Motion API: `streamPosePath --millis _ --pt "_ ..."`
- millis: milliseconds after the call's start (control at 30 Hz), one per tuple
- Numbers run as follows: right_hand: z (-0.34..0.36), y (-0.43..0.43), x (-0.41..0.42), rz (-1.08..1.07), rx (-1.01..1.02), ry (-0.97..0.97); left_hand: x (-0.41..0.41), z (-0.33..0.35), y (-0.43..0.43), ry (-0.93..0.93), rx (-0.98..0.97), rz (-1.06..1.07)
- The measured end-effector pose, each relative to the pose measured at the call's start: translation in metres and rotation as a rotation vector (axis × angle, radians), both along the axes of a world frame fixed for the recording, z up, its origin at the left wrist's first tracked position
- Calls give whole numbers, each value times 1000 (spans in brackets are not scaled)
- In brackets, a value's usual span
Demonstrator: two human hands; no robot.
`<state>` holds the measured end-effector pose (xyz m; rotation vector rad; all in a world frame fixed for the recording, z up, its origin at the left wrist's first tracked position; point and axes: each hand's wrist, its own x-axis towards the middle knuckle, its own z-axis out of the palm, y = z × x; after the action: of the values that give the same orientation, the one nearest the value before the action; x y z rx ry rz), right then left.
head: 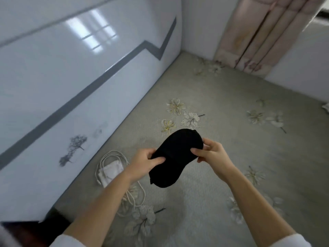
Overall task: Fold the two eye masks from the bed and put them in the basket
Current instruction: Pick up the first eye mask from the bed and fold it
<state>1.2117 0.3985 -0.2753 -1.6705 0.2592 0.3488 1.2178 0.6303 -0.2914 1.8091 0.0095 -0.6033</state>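
A black eye mask (175, 157) hangs in the air above the bed, held between both hands. My left hand (145, 162) pinches its left side with thumb on top. My right hand (211, 153) pinches its upper right end. The mask is tilted, with its lower end drooping toward me. The bed (231, 122) has a grey-green cover with pale flower patterns. No second eye mask and no basket are in view.
A white pouch (111, 171) with a coiled white cord (135, 196) lies on the bed at the left, under my left forearm. A glossy white headboard with a grey zigzag stripe (80, 86) borders the left. Pink curtains (258, 36) hang at the far corner.
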Motion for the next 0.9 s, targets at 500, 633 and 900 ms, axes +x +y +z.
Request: streamPosePath --millis 500,633,900 --pt "36 50 -84 318 -610 -744 -71 82 4 363 -453 413" --pt "46 51 -96 410 -522 -608 -83 83 4 134 -188 310" --pt "55 61 -80 314 -418 -565 -92 86 15 45 -56 166"
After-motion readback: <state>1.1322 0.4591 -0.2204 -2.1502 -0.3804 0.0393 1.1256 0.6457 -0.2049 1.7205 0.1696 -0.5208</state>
